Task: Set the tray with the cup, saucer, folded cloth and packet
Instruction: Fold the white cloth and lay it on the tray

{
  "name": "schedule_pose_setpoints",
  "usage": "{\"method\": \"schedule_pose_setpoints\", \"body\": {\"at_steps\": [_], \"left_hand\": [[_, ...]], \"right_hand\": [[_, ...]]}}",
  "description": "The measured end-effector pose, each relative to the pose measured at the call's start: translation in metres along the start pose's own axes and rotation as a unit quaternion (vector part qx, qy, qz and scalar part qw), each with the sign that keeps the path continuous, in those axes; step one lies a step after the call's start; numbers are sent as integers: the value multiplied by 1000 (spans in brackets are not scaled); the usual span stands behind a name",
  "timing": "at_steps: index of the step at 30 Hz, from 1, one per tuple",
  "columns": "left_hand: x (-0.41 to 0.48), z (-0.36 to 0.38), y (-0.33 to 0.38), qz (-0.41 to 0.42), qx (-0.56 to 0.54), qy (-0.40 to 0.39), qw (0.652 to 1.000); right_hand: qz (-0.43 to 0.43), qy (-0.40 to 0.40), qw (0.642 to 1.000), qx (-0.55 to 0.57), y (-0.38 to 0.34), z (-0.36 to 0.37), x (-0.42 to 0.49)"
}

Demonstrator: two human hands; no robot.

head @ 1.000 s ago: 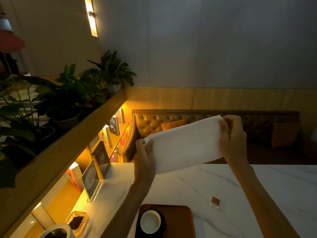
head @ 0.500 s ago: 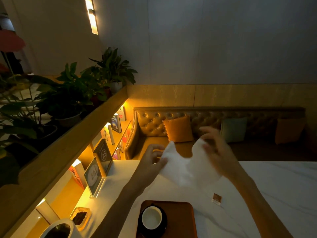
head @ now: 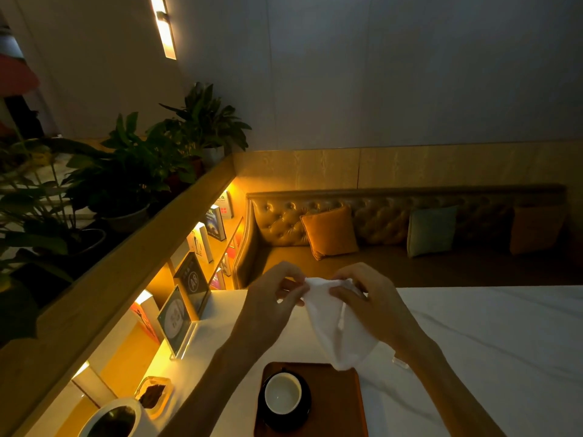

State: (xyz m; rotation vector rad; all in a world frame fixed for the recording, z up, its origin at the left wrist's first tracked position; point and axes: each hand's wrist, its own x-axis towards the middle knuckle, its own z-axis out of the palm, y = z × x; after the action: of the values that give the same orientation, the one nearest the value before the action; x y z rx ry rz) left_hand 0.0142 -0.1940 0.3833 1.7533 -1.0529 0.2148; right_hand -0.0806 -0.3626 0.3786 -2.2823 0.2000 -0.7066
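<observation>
Your left hand (head: 273, 299) and right hand (head: 370, 305) have met above the tray (head: 337, 405), both pinching the cloth (head: 339, 334), which now hangs folded, likely ready for laying down.

White marble table (head: 489, 342) with wooden tray (head: 340, 405), sign stand (head: 175, 320), small glass dish (head: 157, 380).

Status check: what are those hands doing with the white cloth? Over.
Left hand, right hand both pinch top of white cloth. Cloth hangs bunched, tip over tray corner. Cup and saucer on tray. Nothing blocking.
</observation>
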Motion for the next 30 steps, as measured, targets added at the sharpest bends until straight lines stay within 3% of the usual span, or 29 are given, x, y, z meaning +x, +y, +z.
{"method": "schedule_pose_setpoints", "body": {"at_steps": [3, 12, 15, 18, 21, 24, 27, 30], "left_hand": [[-1, -3, -2, 34, 26, -19, 999], [-2, -1, -11, 112, 89, -72, 987], [-2, 0, -9, 20, -8, -90, 996], [-1, -4, -6, -93, -132, -182, 970], [0, -7, -6, -142, -37, -268, 952], [-1, -7, -11, -102, 91, -190, 972], [-3, -13, -10, -56, 57, -136, 987], [-1, -13, -3, -130, 31, -185, 973]], "right_hand": [[-21, -13, 999, 46, -4, -8, -3], [-52, -36, 998, 20, -12, -11, -1], [-95, -16, 995, -29, -7, -9, -1], [-141, -14, 984, -107, -3, -9, 0], [-163, -33, 976, -143, 0, -7, -1], [-164, -42, 972, -161, 0, -4, -3], [-157, -26, 977, -140, 4, -1, -1], [-149, -89, 975, -136, 5, -1, 2]]}}
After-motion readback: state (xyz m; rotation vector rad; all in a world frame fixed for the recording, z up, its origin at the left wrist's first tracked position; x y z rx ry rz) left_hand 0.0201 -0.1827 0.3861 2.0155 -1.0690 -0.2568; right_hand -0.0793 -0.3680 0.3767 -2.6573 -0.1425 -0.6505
